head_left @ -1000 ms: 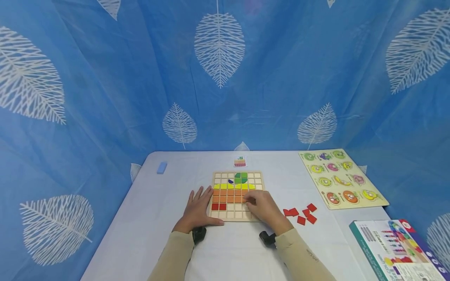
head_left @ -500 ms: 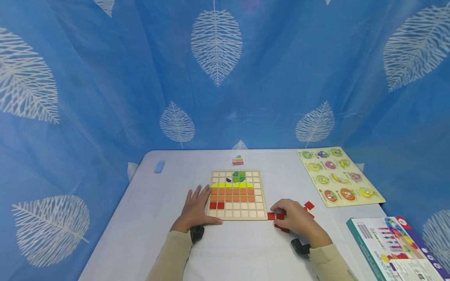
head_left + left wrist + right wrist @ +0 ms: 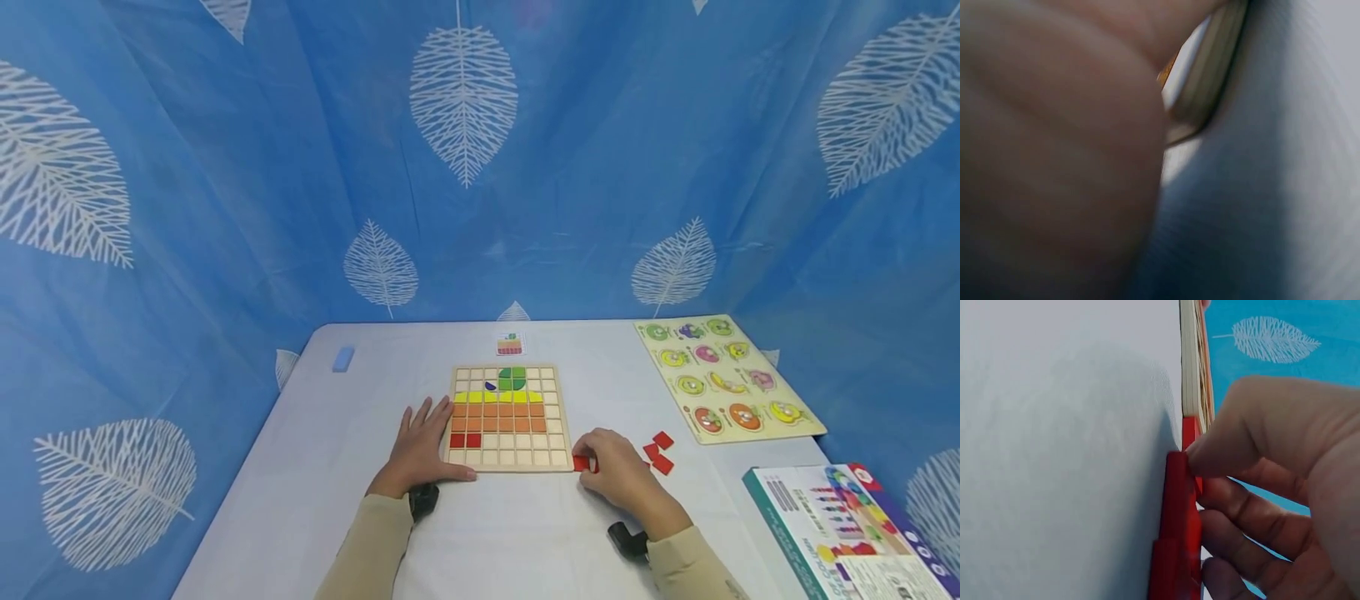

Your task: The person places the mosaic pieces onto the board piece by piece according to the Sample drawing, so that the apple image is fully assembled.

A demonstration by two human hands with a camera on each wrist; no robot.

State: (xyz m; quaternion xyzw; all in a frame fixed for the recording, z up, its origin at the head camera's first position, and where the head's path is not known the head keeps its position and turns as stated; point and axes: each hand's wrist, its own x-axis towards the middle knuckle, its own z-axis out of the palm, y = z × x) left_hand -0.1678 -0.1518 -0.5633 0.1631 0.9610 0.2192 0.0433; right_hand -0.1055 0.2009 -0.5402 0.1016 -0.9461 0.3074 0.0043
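A wooden grid board lies on the white table, with green, yellow, orange and red pieces set in its cells. My left hand rests flat at its left side, fingers spread and thumb along the front edge. Close up in the left wrist view, the same hand covers most of the board's corner. By the board's front right corner, my right hand is bent over red square tiles. In the right wrist view its thumb and curled fingers grip at a red tile; the undersides are hidden.
Several loose red tiles lie right of the right hand. A picture card sits behind the board, a blue block at the back left. A fruit puzzle board and a printed box occupy the right side.
My right hand has gone from the board's right side to the red tiles, and some tiles have shifted left, up to the board's corner. The left hand has stayed in place.
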